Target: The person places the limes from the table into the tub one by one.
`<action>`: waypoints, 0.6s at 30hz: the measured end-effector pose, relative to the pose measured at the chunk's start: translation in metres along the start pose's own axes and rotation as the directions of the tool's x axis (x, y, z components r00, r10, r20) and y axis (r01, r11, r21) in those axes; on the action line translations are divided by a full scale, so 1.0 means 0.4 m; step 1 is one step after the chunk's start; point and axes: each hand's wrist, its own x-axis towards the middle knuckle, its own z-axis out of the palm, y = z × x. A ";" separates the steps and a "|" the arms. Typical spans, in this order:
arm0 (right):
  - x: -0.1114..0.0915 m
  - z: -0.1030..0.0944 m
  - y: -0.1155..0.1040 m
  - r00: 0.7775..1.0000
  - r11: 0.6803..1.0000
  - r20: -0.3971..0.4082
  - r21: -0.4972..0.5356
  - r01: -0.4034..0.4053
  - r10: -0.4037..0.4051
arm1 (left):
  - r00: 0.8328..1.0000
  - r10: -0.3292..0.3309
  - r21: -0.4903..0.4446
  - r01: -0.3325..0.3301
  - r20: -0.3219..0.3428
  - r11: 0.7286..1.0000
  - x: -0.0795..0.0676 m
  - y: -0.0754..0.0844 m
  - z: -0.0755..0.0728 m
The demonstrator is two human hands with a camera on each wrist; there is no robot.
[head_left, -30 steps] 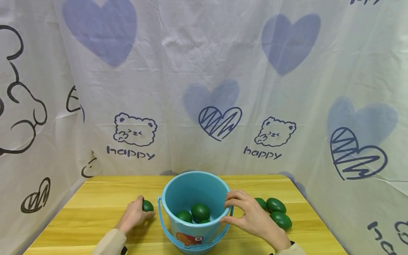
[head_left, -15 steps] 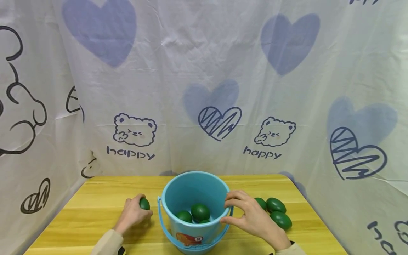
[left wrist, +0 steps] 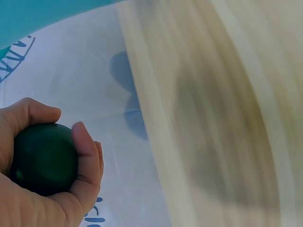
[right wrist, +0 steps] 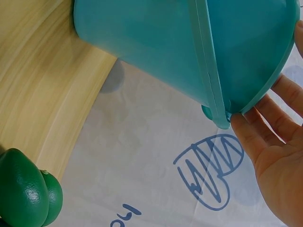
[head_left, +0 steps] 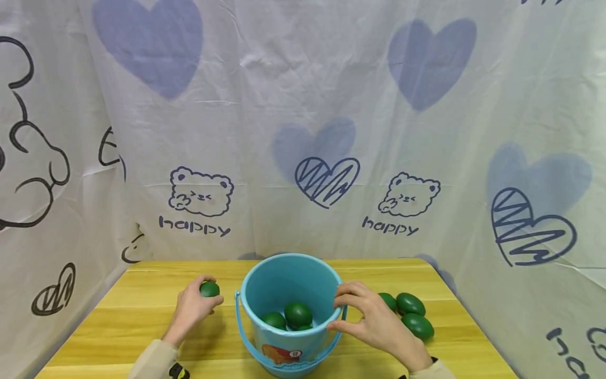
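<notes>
My left hand [head_left: 191,304] grips a dark green avocado [head_left: 209,289] with fingers and thumb curled round it, left of the blue bucket [head_left: 291,350]. In the left wrist view the same avocado [left wrist: 45,158] sits against the palm, above the table level. My right hand [head_left: 374,321] holds the bucket's right rim, thumb towards the near side; the right wrist view shows fingers [right wrist: 279,113] at the rim beside the handle joint. Inside the bucket lie more avocados [head_left: 298,315], partly hidden by the near wall.
Right of the bucket, several avocados [head_left: 416,326] lie together on the wooden table [head_left: 156,279], one partly behind my right hand. The bucket's handle [head_left: 243,337] hangs down in front. A printed white cloth [head_left: 284,226] stands behind the table and at both sides.
My left hand has moved up, away from me and slightly left, carrying the avocado. My right hand and the bucket have stayed put.
</notes>
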 end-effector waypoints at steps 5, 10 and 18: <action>0.000 0.000 -0.001 1.000 1.000 0.001 0.005 -0.002 0.002 | 1.000 0.003 0.013 -0.003 -0.001 1.000 -0.006 0.013 -0.009; 0.000 0.000 -0.002 1.000 1.000 0.002 0.005 -0.006 0.006 | 1.000 -0.008 0.016 0.008 -0.010 1.000 -0.015 0.025 -0.023; 0.001 -0.002 -0.005 1.000 1.000 0.004 0.003 -0.018 0.018 | 0.998 0.051 0.088 -0.048 -0.029 0.995 -0.019 0.035 -0.044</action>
